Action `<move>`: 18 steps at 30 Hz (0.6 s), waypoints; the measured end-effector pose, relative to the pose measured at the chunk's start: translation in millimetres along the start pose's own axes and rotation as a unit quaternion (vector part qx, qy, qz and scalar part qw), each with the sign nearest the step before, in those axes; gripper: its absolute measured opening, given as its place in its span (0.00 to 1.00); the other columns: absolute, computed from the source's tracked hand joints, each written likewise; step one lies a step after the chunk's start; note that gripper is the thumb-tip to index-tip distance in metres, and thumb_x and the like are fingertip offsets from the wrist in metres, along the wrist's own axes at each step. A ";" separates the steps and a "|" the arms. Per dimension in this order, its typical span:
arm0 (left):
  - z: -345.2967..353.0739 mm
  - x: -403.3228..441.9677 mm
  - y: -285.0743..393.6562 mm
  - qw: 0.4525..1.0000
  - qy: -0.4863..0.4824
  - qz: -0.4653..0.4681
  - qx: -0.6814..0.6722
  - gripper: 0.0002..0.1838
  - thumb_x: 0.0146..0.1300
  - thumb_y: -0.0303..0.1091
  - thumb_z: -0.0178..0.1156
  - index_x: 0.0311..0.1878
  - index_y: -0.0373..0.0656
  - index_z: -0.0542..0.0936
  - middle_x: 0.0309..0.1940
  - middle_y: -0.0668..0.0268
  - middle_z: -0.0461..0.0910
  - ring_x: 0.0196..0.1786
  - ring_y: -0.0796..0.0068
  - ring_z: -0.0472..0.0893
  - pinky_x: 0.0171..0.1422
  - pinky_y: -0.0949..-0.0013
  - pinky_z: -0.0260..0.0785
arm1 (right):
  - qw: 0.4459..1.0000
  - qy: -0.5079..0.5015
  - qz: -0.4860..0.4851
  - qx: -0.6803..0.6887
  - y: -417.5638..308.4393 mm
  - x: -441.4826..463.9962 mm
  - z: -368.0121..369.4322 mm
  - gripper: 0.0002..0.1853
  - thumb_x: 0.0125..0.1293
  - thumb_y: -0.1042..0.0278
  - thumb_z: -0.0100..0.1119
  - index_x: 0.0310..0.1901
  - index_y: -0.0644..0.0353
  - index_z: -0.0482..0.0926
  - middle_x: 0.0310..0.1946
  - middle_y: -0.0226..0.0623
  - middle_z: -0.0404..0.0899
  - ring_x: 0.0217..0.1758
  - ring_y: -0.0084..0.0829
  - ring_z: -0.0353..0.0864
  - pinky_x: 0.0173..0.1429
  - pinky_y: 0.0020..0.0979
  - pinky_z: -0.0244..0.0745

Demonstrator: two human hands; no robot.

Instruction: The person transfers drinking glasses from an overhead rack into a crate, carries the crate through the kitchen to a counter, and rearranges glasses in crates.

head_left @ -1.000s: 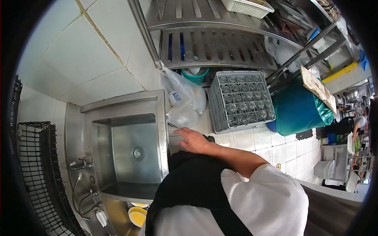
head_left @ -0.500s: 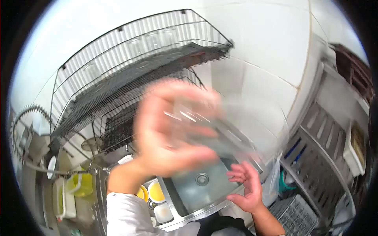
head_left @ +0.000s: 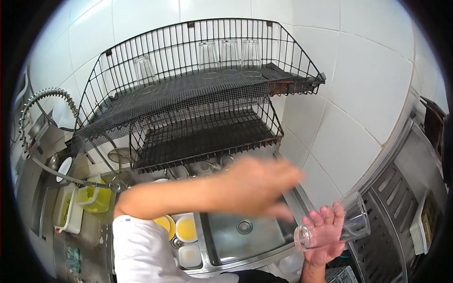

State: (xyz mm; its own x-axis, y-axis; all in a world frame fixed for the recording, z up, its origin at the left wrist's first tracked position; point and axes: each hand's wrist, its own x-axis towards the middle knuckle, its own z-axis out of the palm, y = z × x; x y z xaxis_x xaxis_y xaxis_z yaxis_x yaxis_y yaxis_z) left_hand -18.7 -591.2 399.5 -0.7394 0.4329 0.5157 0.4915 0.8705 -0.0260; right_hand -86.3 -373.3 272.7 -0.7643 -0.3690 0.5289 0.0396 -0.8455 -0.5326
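Head view, nearest first: the right hand (head_left: 324, 233) at near right has its fingers curled round a clear glass tumbler (head_left: 357, 220), the thumb on the near side. The tumbler lies tilted almost on its side across the palm, base toward the left and wider mouth toward the right; the grip takes in the middle of the wall, probably because slick glass is surest there and both ends stay free. Left of it, the left hand (head_left: 264, 184) reaches across above the sink (head_left: 264, 238), its thumb apart from the fingers and nothing visible in it; it is too blurred to tell how far the fingers are spread. It does not appear to touch the tumbler. Below that forearm, at near left of the basin, yellow-centred bowls (head_left: 187, 229) and a white square container (head_left: 189, 256) sit close together, perhaps grouped to keep the basin side accessible. Farther left stand a yellow-green tub (head_left: 97, 198) and a white tray (head_left: 75, 219) on the steel counter (head_left: 96, 240). Beyond the hands, a black wire rack (head_left: 198, 26) stands against the tiled wall (head_left: 325, 52), with mesh matting (head_left: 179, 92) on its upper tier. Four upright glasses (head_left: 230, 54) there seem to rest mouth down, three together and one to the left, presumably so that water drains through the mesh.
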 end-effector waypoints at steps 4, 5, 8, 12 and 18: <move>-99.5 13.5 -111.6 0.926 0.218 -0.178 0.251 0.21 0.56 0.44 0.65 0.48 0.40 0.79 0.46 0.58 0.81 0.47 0.60 0.81 0.51 0.62 0.74 | 0.998 0.014 0.062 -0.012 1.5 -25.6 -29.4 0.48 0.52 0.44 0.67 0.64 0.66 0.53 0.54 0.49 0.70 0.53 0.47 0.76 0.56 0.48 0.77; -124.4 11.5 -149.1 0.884 0.202 -0.269 0.324 0.22 0.60 0.45 0.62 0.51 0.40 0.78 0.47 0.57 0.80 0.51 0.60 0.79 0.56 0.58 0.71 | 0.997 0.007 0.075 -0.019 5.7 -34.8 -41.6 0.47 0.54 0.45 0.66 0.64 0.67 0.52 0.55 0.50 0.69 0.54 0.48 0.76 0.57 0.49 0.76; -191.7 -34.7 -270.6 0.787 0.133 -0.391 0.459 0.30 0.55 0.46 0.63 0.55 0.34 0.74 0.50 0.49 0.78 0.54 0.55 0.78 0.60 0.58 0.69 | 0.990 0.044 0.121 -0.056 18.0 -65.7 -64.1 0.44 0.54 0.45 0.66 0.63 0.64 0.55 0.53 0.48 0.71 0.52 0.45 0.77 0.54 0.47 0.78; -236.5 -99.3 -329.4 0.740 0.054 -0.598 0.304 0.46 0.52 0.49 0.66 0.65 0.26 0.60 0.63 0.42 0.64 0.67 0.52 0.65 0.71 0.61 0.57 | 0.975 0.109 0.174 -0.084 25.0 -104.5 -93.2 0.44 0.52 0.45 0.67 0.63 0.62 0.58 0.52 0.46 0.71 0.51 0.44 0.77 0.52 0.45 0.77; -237.2 -106.3 -344.9 0.700 -0.044 -0.632 0.330 0.43 0.53 0.46 0.67 0.69 0.40 0.60 0.64 0.49 0.66 0.66 0.56 0.68 0.69 0.63 0.60 | 0.953 0.175 0.203 -0.140 19.0 -128.2 -94.7 0.45 0.49 0.45 0.69 0.63 0.62 0.59 0.50 0.42 0.71 0.50 0.45 0.76 0.53 0.45 0.75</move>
State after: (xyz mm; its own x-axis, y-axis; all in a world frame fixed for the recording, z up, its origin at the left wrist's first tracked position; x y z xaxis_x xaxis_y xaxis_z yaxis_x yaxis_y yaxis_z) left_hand -0.4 -993.0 556.7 -0.4313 -0.7929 0.4304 -0.8786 0.4775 -0.0008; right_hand -48.5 -305.5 132.3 -0.8924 -0.4510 0.0137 0.2425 -0.5052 -0.8282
